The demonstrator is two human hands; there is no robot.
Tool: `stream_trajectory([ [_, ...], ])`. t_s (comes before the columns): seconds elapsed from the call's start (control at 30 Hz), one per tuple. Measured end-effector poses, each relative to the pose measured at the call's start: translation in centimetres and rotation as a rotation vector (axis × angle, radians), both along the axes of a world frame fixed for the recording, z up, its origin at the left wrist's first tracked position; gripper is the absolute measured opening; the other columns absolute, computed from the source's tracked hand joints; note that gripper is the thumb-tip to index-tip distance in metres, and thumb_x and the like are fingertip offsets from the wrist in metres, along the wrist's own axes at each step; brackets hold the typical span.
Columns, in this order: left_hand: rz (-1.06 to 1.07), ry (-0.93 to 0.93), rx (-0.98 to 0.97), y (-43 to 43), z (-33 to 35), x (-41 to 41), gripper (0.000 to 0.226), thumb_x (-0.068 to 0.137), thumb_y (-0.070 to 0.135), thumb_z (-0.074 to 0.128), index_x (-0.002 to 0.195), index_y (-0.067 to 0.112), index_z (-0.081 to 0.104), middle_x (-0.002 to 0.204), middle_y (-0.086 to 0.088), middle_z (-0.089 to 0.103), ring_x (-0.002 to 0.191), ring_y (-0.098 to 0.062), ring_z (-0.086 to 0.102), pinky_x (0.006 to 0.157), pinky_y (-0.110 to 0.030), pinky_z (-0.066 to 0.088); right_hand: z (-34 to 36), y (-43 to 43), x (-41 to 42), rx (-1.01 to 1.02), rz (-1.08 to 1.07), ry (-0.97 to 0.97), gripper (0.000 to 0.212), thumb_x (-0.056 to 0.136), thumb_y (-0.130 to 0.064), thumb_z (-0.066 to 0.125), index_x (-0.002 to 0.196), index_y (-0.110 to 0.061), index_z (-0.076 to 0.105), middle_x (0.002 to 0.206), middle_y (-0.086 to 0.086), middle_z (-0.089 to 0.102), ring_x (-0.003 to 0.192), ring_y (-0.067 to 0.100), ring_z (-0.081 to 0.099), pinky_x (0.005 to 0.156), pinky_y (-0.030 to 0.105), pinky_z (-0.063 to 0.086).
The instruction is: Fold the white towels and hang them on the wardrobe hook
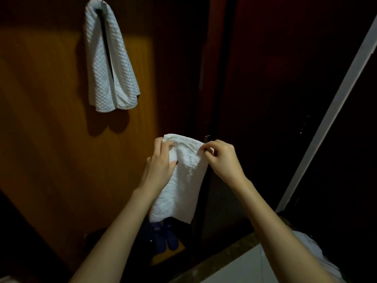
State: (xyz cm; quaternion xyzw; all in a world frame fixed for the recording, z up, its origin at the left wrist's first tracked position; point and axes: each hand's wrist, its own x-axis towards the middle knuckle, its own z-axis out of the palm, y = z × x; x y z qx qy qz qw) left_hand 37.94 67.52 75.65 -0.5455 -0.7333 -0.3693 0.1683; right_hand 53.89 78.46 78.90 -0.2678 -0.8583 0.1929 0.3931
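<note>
left grip (161, 160): I see it closed on the upper left corner of the held towel (183, 186), fingers curled over the top edge, thumb lying on the front of the cloth.
right grip (222, 158): also closed, pinching the upper right corner of the same towel between thumb and forefinger.
held towel: white and nubbly, folded into a narrow band. It hangs straight down from both grips in the air, in front of the dark seam of the wardrobe, with its lower end free.
hung towel (110, 64): white, waffle-textured, draped over the hook (102, 0) at upper left. Its two halves hang side by side with a dark gap between them, well apart from the held towel.
hook: metal, at the very top of my view, mostly covered by cloth.
wardrobe door (51, 129): brown wood with a warm lit patch behind the hung towel, whose shadow falls on it.
blue shoes (165, 235): a pair on the floor, just below the held towel's lower end in my view.
pale strip (336, 99): runs diagonally down the dark right side.
pale surface (244, 266): bottom right, beneath my right forearm. I cannot tell what it is.
</note>
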Motion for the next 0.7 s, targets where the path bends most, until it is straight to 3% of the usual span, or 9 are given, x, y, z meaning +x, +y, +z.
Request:
stream_trajectory([
  [0.1,-0.013,-0.07,0.0,-0.2,-0.3,0.1,0.037,0.088,0.006,0.062,0.123,0.01,0.051,0.131,-0.004,0.041,0.095,-0.022,0.062,0.075,-0.035,0.052,0.1,-0.9,-0.8,-0.197,0.093,0.093,0.019,0.09,-0.009,0.062,0.102,-0.018,0.074,0.092,-0.013,0.069,0.085,-0.006,0.063,0.073,0.007,0.048],
  [0.23,-0.251,-0.308,0.224,-0.4,0.3,0.4,0.031,0.091,-0.008,0.051,0.115,0.006,0.065,0.108,-0.002,0.059,0.09,0.0,0.056,0.079,-0.007,0.041,0.6,-1.4,-1.6,-0.389,0.236,0.196,0.017,0.088,-0.008,0.068,0.092,-0.024,0.074,0.084,-0.01,0.073,0.082,0.001,0.069,0.066,0.014,0.052],
  [0.37,-0.4,-0.581,0.276,-0.5,0.6,0.6,0.031,0.092,0.004,0.058,0.109,0.029,0.062,0.108,0.01,0.062,0.101,-0.002,0.06,0.081,-0.014,0.048,1.1,-1.2,-2.1,-0.491,0.379,0.189,0.026,0.087,-0.003,0.069,0.104,-0.021,0.072,0.097,-0.004,0.074,0.095,0.007,0.07,0.083,0.024,0.056],
  [0.5,-0.415,-0.737,0.331,-0.2,0.2,0.2,0.029,0.096,0.005,0.052,0.106,0.032,0.061,0.108,0.014,0.064,0.1,0.0,0.063,0.08,-0.014,0.05,1.0,-0.8,-2.3,-0.372,0.356,0.022,0.042,0.087,0.004,0.063,0.114,-0.029,0.068,0.103,-0.016,0.069,0.1,-0.004,0.065,0.086,0.019,0.055],
  [0.6,-0.42,-0.709,0.317,0.3,-0.2,0.3,0.025,0.099,0.012,0.046,0.105,0.031,0.06,0.099,0.019,0.066,0.092,0.002,0.062,0.075,-0.014,0.049,1.3,-0.8,-2.8,-0.169,0.236,0.037,0.02,0.088,-0.009,0.067,0.101,-0.023,0.073,0.089,-0.023,0.066,0.092,-0.012,0.062,0.079,0.008,0.049],
  [0.7,-0.456,-0.767,0.28,1.2,-0.4,0.6,0.021,0.099,0.016,0.048,0.107,0.031,0.059,0.099,0.012,0.067,0.094,-0.007,0.065,0.078,-0.022,0.053,1.9,-0.3,-3.0,-0.102,0.225,0.02,0.01,0.088,-0.011,0.068,0.092,-0.02,0.073,0.081,-0.02,0.064,0.083,-0.007,0.062,0.07,0.008,0.048],
])
